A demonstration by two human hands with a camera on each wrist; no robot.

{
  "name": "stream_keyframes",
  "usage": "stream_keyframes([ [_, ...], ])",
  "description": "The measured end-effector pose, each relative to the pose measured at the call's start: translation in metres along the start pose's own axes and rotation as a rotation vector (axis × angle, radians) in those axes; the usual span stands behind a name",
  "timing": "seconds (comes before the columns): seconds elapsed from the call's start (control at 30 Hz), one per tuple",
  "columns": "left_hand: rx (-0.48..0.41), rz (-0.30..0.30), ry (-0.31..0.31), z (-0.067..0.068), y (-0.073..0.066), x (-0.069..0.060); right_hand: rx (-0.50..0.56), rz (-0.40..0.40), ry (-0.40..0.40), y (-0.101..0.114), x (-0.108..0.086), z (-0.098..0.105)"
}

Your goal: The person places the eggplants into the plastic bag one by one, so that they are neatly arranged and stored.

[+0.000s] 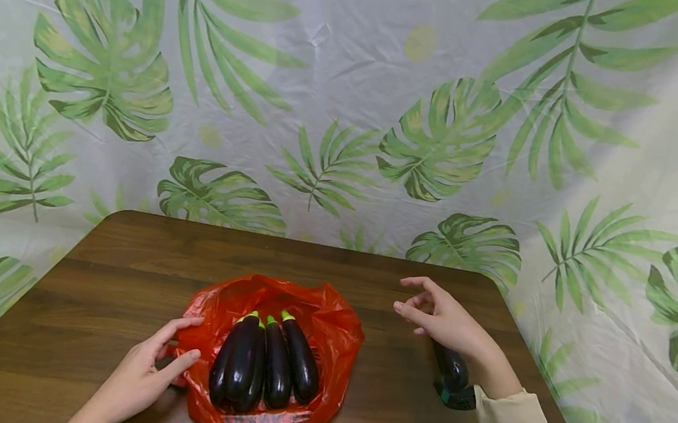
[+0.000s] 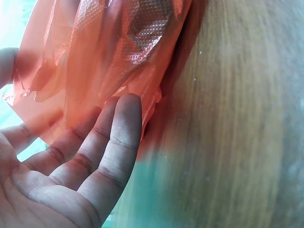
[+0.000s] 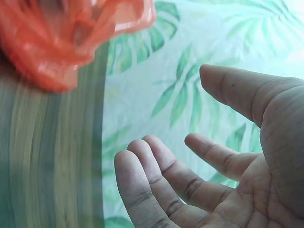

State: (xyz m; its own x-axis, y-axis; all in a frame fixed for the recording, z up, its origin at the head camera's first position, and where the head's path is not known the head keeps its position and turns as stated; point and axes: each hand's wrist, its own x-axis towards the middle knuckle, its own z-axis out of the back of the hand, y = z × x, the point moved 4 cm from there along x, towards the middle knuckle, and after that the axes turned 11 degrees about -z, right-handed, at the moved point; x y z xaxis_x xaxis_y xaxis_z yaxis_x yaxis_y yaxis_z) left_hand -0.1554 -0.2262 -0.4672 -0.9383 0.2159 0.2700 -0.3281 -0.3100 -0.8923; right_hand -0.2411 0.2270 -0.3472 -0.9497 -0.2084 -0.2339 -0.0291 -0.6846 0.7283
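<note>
A red plastic bag (image 1: 341, 336) lies spread wide on the table, its mouth facing up. Inside it, several dark purple eggplants (image 1: 278, 367) lie side by side, their green stem ends pointing away from me. My left hand (image 1: 142, 373) is at the bag's left side, fingers loosely extended against the plastic, as the left wrist view shows with the fingers (image 2: 126, 121). Right of the bag, my right hand (image 1: 436, 315) hovers over the table with nothing in it, its fingers (image 3: 130, 175) spread and slightly bent. Another eggplant (image 1: 453, 367) lies beneath the right wrist, partly hidden.
The brown wooden table (image 1: 142, 253) has rounded far corners. Behind it hangs a pale cloth (image 1: 342, 67) printed with green leaves. A small black device (image 1: 456, 396) is strapped at the right wrist, close to the loose eggplant.
</note>
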Motion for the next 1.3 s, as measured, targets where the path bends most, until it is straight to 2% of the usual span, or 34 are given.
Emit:
stream_keyframes([
  [0.17, -0.007, 0.005, 0.008, 0.0, 0.0, 0.001, -0.004, -0.009, -0.008, -0.017, -0.001, 0.011],
  [0.37, -0.002, 0.003, 0.01, 0.0, 0.001, 0.001, -0.015, -0.06, -0.039, -0.04, 0.0, 0.023],
  [0.77, -0.01, -0.003, -0.001, -0.001, -0.001, 0.0, -0.035, -0.122, -0.054, -0.079, 0.008, 0.035],
  [1.07, -0.004, -0.026, -0.003, -0.001, -0.001, -0.001, -0.097, -0.137, -0.066, -0.102, 0.01, 0.043],
  [1.3, -0.005, -0.031, -0.001, -0.001, 0.0, -0.001, -0.108, -0.164, -0.043, -0.116, 0.008, 0.047],
])
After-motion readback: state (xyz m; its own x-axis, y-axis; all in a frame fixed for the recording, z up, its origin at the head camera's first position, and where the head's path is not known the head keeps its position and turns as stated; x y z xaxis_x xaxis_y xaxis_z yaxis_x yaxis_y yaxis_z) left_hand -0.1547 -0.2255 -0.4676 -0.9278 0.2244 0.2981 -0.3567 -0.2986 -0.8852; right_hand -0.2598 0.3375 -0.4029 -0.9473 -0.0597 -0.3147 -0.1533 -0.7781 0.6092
